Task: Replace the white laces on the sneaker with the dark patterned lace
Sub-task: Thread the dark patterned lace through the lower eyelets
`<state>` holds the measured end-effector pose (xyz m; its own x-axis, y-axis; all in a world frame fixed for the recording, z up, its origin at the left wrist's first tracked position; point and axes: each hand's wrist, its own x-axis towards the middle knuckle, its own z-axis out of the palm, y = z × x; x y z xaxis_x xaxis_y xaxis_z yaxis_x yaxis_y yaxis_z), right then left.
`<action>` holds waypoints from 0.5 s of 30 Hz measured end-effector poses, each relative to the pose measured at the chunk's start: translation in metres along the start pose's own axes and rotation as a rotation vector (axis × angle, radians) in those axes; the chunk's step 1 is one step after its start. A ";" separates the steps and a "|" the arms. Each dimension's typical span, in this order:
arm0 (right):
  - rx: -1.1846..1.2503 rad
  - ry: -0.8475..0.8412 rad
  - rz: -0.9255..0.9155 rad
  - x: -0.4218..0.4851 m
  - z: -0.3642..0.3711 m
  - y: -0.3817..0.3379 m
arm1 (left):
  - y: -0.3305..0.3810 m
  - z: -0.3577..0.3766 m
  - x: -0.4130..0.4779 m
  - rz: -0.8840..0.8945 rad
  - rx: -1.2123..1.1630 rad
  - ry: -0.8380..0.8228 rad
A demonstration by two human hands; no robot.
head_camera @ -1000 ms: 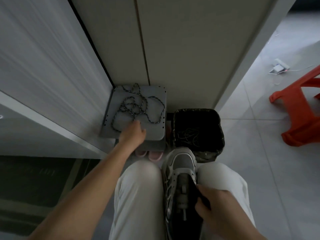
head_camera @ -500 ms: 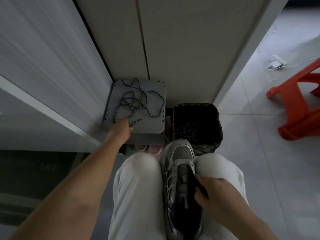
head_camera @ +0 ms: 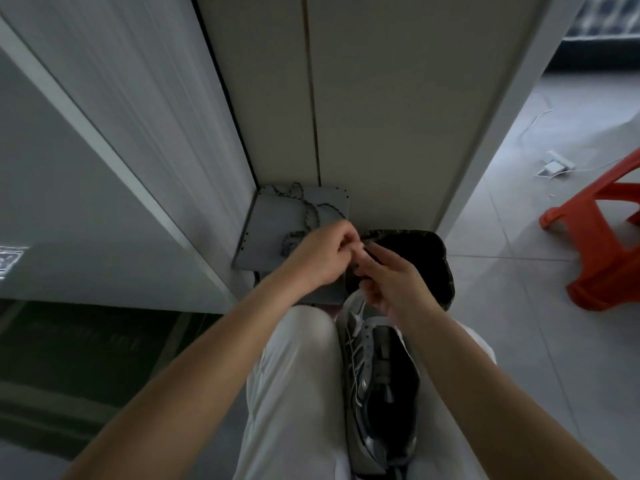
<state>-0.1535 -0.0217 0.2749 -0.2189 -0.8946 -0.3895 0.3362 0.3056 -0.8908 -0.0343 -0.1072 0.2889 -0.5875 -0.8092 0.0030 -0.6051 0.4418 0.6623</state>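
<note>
You're sitting facing pale cupboard panels (head_camera: 381, 98), with grey floor tiles (head_camera: 519, 271) running off to your right. Your legs in white trousers (head_camera: 294, 375) fill the bottom of the view. An orange plastic stool (head_camera: 595, 251) stands well off to the right.

The grey and silver sneaker (head_camera: 377, 375) is wedged between your thighs, toe pointing away from you towards the black bin (head_camera: 438, 261). The bin sits just beside a low grey table (head_camera: 270, 216) that's tucked into the corner.

The dark patterned lace (head_camera: 309, 216) is lying on that table. It loops along the far edge and then comes straight down the top to your left hand (head_camera: 325, 252).

That hand's fingers are curled in with the lace caught in them, right over the table's near right corner. Your right hand (head_camera: 391, 282) is up above the sneaker's toe, index finger out, with its fingertips meeting the left hand's. It's too dark in there to say whether it has hold of the lace too, so I can't tell.

There's a small white plug block (head_camera: 556, 166) with a cord on the floor, way back on the right.
</note>
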 end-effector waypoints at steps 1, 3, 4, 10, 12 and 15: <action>0.079 0.037 -0.008 0.005 0.005 0.001 | 0.005 0.003 -0.007 0.012 -0.014 -0.011; 0.151 0.136 -0.071 0.004 0.003 -0.007 | 0.004 0.004 -0.016 0.000 -0.050 -0.012; 0.202 0.177 -0.100 0.001 -0.004 -0.016 | 0.000 0.000 -0.018 -0.005 -0.043 -0.023; 0.749 0.342 -0.391 -0.018 -0.083 -0.082 | -0.048 -0.027 -0.026 -0.146 0.057 0.001; 0.875 0.407 -0.544 -0.028 -0.111 -0.098 | -0.069 -0.034 -0.027 -0.215 0.128 0.008; 0.808 0.491 -0.674 -0.039 -0.144 -0.112 | -0.091 -0.043 -0.033 -0.310 0.182 -0.003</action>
<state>-0.3143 0.0257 0.3558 -0.8484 -0.5199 -0.1001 0.4643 -0.6397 -0.6125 0.0632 -0.1377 0.2608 -0.3626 -0.9145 -0.1797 -0.8403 0.2374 0.4873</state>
